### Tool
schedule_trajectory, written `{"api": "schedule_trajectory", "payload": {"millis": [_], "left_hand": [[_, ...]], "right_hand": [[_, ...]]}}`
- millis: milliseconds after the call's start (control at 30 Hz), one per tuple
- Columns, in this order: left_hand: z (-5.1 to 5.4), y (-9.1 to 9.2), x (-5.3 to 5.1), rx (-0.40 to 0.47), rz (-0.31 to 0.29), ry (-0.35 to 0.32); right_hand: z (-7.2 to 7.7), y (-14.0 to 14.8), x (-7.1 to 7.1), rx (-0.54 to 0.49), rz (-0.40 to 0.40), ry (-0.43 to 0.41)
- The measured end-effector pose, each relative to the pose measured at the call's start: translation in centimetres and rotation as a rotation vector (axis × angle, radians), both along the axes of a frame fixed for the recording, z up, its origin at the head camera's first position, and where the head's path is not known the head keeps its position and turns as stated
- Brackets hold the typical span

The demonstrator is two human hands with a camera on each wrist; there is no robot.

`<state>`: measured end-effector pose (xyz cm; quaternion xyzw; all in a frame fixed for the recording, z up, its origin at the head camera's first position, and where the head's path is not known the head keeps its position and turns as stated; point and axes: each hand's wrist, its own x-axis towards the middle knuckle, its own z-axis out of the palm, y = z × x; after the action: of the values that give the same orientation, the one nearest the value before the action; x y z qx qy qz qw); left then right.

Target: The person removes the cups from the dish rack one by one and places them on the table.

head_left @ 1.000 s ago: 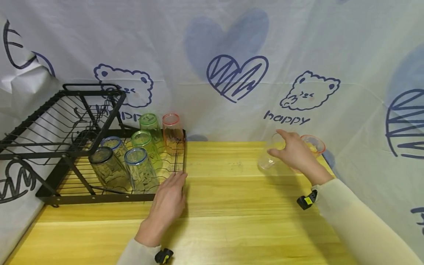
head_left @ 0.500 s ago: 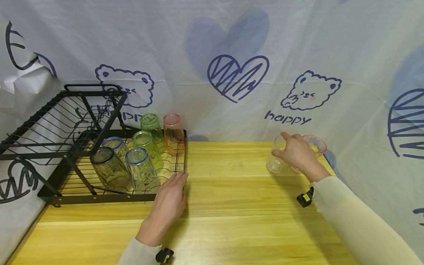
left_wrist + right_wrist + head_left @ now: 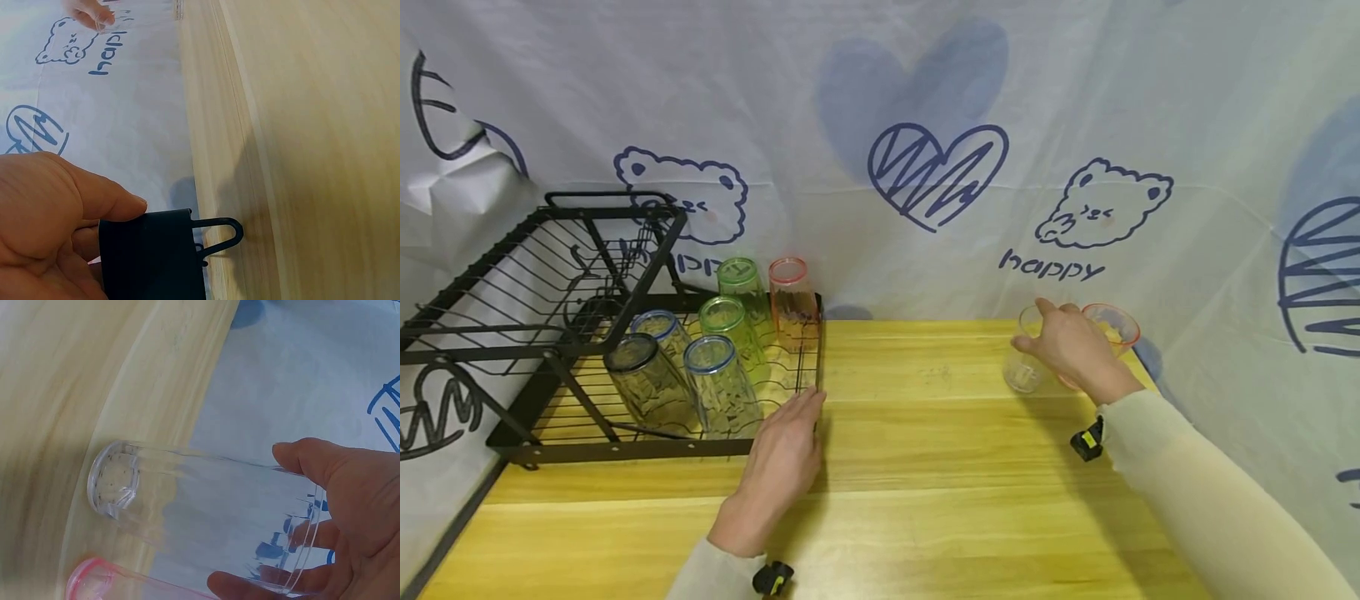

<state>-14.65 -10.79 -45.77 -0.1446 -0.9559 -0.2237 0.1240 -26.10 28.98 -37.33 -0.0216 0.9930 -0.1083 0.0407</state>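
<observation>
In the head view my right hand (image 3: 1071,346) holds a clear glass (image 3: 1022,375) near its upper rim, thumb on one side and fingers on the other. The glass (image 3: 187,500) stands upright on the table beside a red-rimmed glass (image 3: 1129,340), which my hand partly hides. My left hand (image 3: 781,458) grips the front right corner of a black dish rack (image 3: 647,450). In the left wrist view the thumb presses on the black rack edge (image 3: 153,256); other fingers lie behind it.
Several glasses stand in the rack: a dark one (image 3: 651,392), blue-ringed ones (image 3: 722,392), green ones (image 3: 733,333) and a red-ringed one (image 3: 793,308). An upper rack tier (image 3: 512,275) overhangs the left side. A printed cloth (image 3: 925,275) hangs behind the wooden table (image 3: 925,467).
My right hand has shifted slightly right with the clear glass, which went from tilted to upright beside the red-rimmed glass. The left hand has stayed on the rack corner.
</observation>
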Motion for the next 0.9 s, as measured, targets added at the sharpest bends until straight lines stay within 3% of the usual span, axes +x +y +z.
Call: {"api": "schedule_trajectory", "payload": {"millis": [433,900], "left_hand": [[0.13,0.04,-0.07,0.012,0.015,-0.042],[0.04,0.02,-0.06,0.015,0.017,-0.030]], "right_hand": [[0.91,0.05,-0.52,0.013,0.003,-0.099],[0.89,-0.03,-0.35,0.024,0.000,-0.073]]}}
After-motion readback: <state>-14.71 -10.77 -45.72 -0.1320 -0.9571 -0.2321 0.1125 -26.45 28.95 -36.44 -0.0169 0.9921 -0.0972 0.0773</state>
